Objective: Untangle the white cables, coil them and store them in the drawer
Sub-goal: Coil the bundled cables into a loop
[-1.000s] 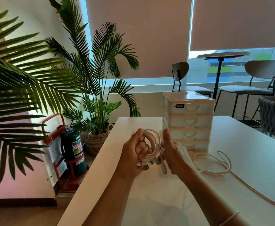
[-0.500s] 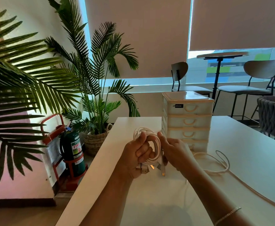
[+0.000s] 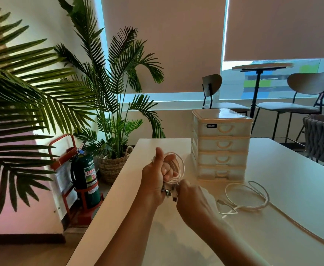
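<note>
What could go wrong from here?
1. The coiled white cables are gripped only by the left hand; while the right hand works at the dangling plugs, the loops may spring loose.
2. A loose white cable lies on the table and could snag or get left behind.
3. All four drawers of the drawer unit look closed, so one hand must let go.

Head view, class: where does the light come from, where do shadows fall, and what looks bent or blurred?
Head view: daylight enters under the roller blinds behind; the arms' shadows fall toward the camera on the white table; the wide lens bows the window frame and table edge; the plugs below the coiled cable look soft.
</note>
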The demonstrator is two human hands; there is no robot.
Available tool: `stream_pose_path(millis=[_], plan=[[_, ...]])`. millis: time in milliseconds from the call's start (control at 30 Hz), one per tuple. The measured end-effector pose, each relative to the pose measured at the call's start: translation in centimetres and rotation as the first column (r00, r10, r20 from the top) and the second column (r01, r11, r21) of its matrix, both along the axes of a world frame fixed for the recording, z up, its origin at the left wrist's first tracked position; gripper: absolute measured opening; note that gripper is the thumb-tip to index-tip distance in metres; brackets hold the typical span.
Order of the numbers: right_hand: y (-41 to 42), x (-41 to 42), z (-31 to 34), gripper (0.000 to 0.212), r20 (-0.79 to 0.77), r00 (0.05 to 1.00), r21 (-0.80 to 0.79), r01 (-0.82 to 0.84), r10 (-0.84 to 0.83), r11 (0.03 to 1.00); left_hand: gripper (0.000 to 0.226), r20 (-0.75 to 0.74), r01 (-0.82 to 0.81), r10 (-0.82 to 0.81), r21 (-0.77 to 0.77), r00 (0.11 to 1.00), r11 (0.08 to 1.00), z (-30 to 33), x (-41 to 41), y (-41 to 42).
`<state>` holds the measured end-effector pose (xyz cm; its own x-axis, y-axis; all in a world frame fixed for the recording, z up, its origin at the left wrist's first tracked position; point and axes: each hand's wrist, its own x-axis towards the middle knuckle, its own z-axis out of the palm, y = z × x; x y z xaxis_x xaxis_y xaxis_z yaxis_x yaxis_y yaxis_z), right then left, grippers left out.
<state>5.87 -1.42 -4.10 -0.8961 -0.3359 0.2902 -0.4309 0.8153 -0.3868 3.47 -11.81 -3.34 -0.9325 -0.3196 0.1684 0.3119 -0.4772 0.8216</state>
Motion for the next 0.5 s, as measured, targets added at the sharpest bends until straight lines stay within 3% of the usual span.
stream_pose_path(millis=[100,233,333,500], plan=[[0.1,0.0,0.3,0.022,0.04,0.999,0.057,-0.022,0.02,0.998,0.045,0.039,-0.056,0.061,-0.137,0.997,0.989,-0.2,-0.1,0.3],[0.5,-0.5,1.4,0.021,0.204,0.976,0.122,-0.097,0.071,0.988,0.049,0.004,-0.083,0.094,-0.42,0.996,0.904,-1.0,-0.3,0.7],[0.9,-0.9,2.5,0.034,0.312,0.942,0.113,-0.17,0.127,0.979,0.057,-0.006,-0.093,0.104,-0.512,0.995,0.854,-1.1,-0.4,1.0],[1.6,-0.7,3.1,0.031,0.456,0.872,-0.056,-0.172,0.179,0.983,0.052,-0.061,-0.136,0.124,-0.587,0.99,0.798,-1.7,-0.5,1.6]])
